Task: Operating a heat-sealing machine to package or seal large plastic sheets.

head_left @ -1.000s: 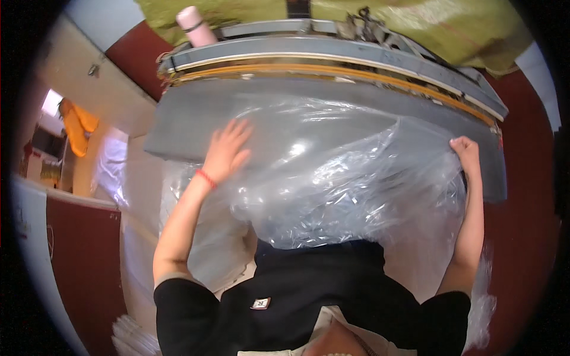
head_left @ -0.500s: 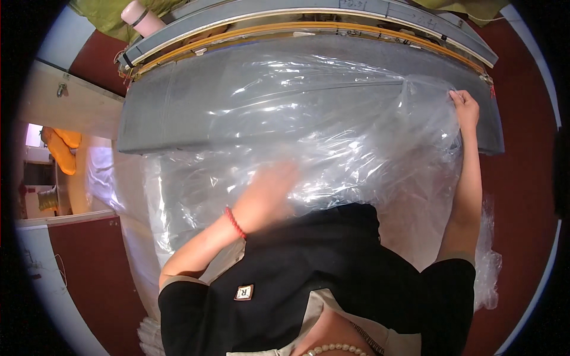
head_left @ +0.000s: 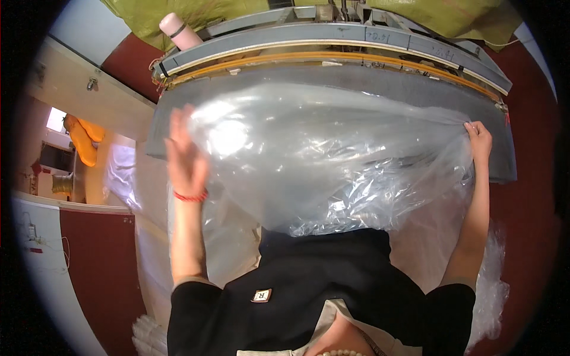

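A wide sheet of clear plastic film [head_left: 285, 142] spreads across the grey work surface [head_left: 237, 80] and drapes over its near edge in front of me. My right hand [head_left: 480, 141] pinches the film's far right corner. At the film's left side, my left hand [head_left: 186, 154] is raised with its fingers stretched out, somewhat blurred, and a red bead bracelet [head_left: 190, 196] on its wrist. It is close to the film's left edge; whether the palm touches it I cannot tell. The film bulges up between both hands, with bright glare near the left one.
Behind the surface runs a long grey metal bar [head_left: 320, 32] with an orange strip [head_left: 297, 58] along it. A pink bottle [head_left: 180, 31] lies at its left end. More clear film [head_left: 490, 285] hangs at the lower right. A pale cabinet [head_left: 98, 89] stands at left.
My left hand has moved from the film's middle to the far left, fingers outstretched. The film has spread and billowed. My right hand still pinches its corner.
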`<control>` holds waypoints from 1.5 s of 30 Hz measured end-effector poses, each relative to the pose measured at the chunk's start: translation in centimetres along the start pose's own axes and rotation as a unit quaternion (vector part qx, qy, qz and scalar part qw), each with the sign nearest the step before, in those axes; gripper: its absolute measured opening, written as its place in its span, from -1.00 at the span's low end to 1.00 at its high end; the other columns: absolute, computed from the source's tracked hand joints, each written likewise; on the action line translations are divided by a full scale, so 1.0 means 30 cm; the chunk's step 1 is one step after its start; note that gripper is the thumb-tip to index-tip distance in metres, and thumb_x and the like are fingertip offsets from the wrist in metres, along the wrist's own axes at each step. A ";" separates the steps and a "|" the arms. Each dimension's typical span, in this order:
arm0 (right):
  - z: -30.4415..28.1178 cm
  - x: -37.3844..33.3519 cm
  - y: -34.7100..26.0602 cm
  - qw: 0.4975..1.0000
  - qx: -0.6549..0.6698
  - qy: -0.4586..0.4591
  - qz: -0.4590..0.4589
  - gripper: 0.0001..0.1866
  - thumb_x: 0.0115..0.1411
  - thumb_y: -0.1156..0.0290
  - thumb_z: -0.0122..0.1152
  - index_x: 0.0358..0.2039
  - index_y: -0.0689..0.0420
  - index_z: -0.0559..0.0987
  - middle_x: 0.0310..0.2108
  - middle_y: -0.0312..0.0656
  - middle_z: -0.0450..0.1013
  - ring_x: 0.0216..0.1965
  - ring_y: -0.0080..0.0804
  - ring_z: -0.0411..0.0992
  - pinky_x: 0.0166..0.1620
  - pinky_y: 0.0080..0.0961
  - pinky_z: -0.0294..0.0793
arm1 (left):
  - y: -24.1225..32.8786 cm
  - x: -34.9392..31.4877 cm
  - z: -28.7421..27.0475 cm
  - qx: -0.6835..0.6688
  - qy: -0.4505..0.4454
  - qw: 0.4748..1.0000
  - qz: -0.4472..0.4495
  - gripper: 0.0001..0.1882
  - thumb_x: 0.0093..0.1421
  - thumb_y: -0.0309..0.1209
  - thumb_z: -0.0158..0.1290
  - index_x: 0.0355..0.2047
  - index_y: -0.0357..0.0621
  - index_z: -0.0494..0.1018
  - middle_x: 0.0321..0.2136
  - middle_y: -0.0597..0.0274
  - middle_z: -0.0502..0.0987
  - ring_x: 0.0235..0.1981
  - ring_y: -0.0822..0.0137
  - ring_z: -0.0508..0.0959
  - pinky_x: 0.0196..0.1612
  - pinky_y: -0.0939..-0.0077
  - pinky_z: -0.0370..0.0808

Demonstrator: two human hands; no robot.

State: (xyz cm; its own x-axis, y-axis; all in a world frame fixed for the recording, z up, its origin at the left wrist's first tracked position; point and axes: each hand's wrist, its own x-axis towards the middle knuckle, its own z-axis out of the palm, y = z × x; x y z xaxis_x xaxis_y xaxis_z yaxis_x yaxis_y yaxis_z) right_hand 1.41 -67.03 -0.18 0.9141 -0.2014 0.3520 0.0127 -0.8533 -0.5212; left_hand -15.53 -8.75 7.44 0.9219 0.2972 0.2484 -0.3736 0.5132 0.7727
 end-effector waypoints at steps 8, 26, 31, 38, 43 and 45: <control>0.004 0.002 -0.019 1.000 0.015 0.005 0.005 -0.74 -0.03 0.23 0.17 -0.52 0.18 0.46 -0.68 -0.21 0.32 -0.62 -0.53 0.23 -0.48 -0.58 0.24 | -0.160 -0.114 -0.209 0.189 0.191 0.954 -0.136 -0.63 0.17 -0.16 -0.16 -0.12 -0.14 0.28 -0.23 0.30 0.36 -0.25 0.44 0.35 -0.21 0.51 0.32; -0.042 -0.016 0.062 0.993 0.113 -0.014 -0.021 -0.82 0.00 0.39 0.15 -0.57 0.23 0.42 -0.70 -0.40 0.18 -0.58 -0.69 0.10 -0.50 -0.69 0.14 | -0.086 0.066 -0.060 0.796 -0.425 0.426 -0.067 -0.11 -0.16 -0.08 0.15 0.16 0.13 -0.03 0.21 0.19 -0.19 0.22 0.00 -0.29 0.10 -0.22 -0.22; -0.063 -0.031 0.122 0.995 0.098 -0.013 -0.012 -0.82 0.00 0.39 0.15 -0.57 0.23 0.41 -0.70 -0.42 0.19 -0.59 -0.71 0.11 -0.50 -0.71 0.14 | -0.040 0.023 -0.051 0.782 -0.342 0.521 -0.012 -0.50 -0.11 -0.20 0.15 -0.15 -0.08 0.33 -0.11 0.03 0.28 -0.11 0.06 0.29 -0.17 0.14 0.28; -0.066 -0.042 0.070 0.998 0.056 -0.003 -0.018 -0.78 0.00 0.35 0.15 -0.57 0.24 0.40 -0.71 -0.39 0.17 -0.60 -0.68 0.10 -0.52 -0.69 0.13 | -0.140 0.201 0.109 0.733 -0.216 0.602 0.230 -0.76 -0.10 -0.39 0.15 -0.42 -0.21 0.39 -0.46 0.11 0.42 -0.42 0.16 0.42 -0.41 0.41 0.36; -0.057 -0.037 0.099 0.998 0.058 0.001 -0.014 -0.78 0.00 0.34 0.16 -0.56 0.24 0.40 -0.71 -0.35 0.17 -0.61 -0.67 0.10 -0.52 -0.68 0.14 | -0.222 0.250 0.080 0.692 -0.251 0.660 0.151 -0.66 -0.10 -0.38 0.14 -0.29 -0.20 0.37 -0.33 0.15 0.42 -0.24 0.15 0.38 -0.20 0.40 0.33; -0.059 -0.040 0.089 0.998 0.069 0.007 -0.009 -0.78 0.00 0.34 0.16 -0.56 0.24 0.40 -0.71 -0.36 0.17 -0.61 -0.67 0.09 -0.52 -0.68 0.14 | -0.259 0.269 0.067 0.696 -0.191 0.659 0.214 -0.66 -0.07 -0.34 0.12 -0.27 -0.21 0.39 -0.35 0.15 0.45 -0.25 0.17 0.38 -0.18 0.38 0.32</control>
State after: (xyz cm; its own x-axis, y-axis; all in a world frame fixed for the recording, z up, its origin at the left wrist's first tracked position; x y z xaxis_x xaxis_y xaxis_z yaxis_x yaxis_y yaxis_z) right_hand -0.37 -69.91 -0.62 0.9074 -0.1935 0.3732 0.0861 -0.7834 -0.6155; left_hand -4.98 -11.96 4.60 0.8200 -0.1859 0.5414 -0.3976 -0.8654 0.3051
